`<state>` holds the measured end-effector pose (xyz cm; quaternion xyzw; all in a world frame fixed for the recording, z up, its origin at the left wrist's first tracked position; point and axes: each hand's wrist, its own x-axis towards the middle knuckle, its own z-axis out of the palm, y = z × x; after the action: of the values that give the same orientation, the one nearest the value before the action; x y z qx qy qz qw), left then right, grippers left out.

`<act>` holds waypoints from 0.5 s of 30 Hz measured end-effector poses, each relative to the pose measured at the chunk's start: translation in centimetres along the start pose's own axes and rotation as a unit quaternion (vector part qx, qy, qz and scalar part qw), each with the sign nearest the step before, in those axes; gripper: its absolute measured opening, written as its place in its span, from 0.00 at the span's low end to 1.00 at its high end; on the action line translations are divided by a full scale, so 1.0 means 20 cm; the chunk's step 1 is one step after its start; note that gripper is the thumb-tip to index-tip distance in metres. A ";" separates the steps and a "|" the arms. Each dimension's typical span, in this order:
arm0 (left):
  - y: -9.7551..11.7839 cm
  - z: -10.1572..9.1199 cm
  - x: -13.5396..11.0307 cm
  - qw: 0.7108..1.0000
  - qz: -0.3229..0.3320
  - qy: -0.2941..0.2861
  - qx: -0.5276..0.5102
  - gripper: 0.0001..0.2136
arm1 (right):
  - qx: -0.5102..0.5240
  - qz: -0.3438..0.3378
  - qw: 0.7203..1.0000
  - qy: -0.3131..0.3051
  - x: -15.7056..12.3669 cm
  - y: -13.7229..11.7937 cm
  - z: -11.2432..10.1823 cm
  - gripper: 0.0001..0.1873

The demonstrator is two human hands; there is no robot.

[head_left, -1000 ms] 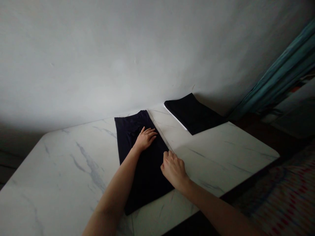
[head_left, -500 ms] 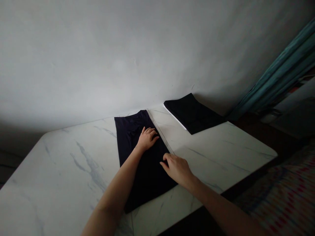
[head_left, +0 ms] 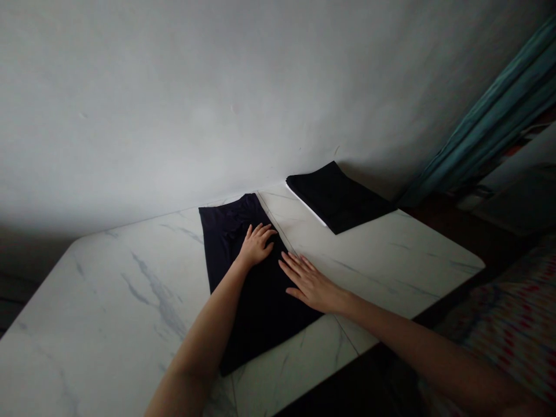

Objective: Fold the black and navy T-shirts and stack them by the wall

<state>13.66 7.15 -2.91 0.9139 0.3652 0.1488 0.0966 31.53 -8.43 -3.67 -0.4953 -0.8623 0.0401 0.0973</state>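
A dark garment [head_left: 260, 313], navy to black, lies spread on the marbled table, with wrinkles in its upper part. Its exact kind I cannot make out. My left hand [head_left: 258, 244] rests on its upper right part, fingers spread and palm down. Lower and to the right, my right hand [head_left: 309, 282] lies flat across the garment's right edge with its fingers stretched out. Neither hand grips the cloth.
Near the wall [head_left: 217, 87], a folded black cloth [head_left: 341, 200] with a white edge lies on the table [head_left: 143, 301]. A teal curtain [head_left: 482, 116] hangs at the right. Patterned fabric [head_left: 512, 324] shows at the lower right.
My right hand has gone from curled fingers at the garment's right edge to lying flat on it, slightly further up. The garment's lower right corner reaches further right. My left hand stays nearly in place.
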 end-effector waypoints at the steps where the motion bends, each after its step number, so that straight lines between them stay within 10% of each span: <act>1: 0.00 0.00 0.00 1.000 0.000 -0.002 -0.001 0.19 | 0.002 -0.008 1.000 -0.009 -0.06 -0.01 -0.01 0.36; 10: -0.01 0.01 0.01 1.000 0.019 0.019 0.001 0.19 | 0.112 -0.094 0.988 -0.057 -0.31 -0.12 -0.19 0.29; 15: -0.02 0.03 0.01 0.997 0.058 0.050 0.010 0.18 | 0.201 0.034 0.976 0.071 -0.10 -0.02 -0.26 0.18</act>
<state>13.68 7.59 -3.54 0.9260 0.3172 0.1957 0.0603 33.28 -10.53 1.13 -0.4965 -0.8101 0.1803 0.2545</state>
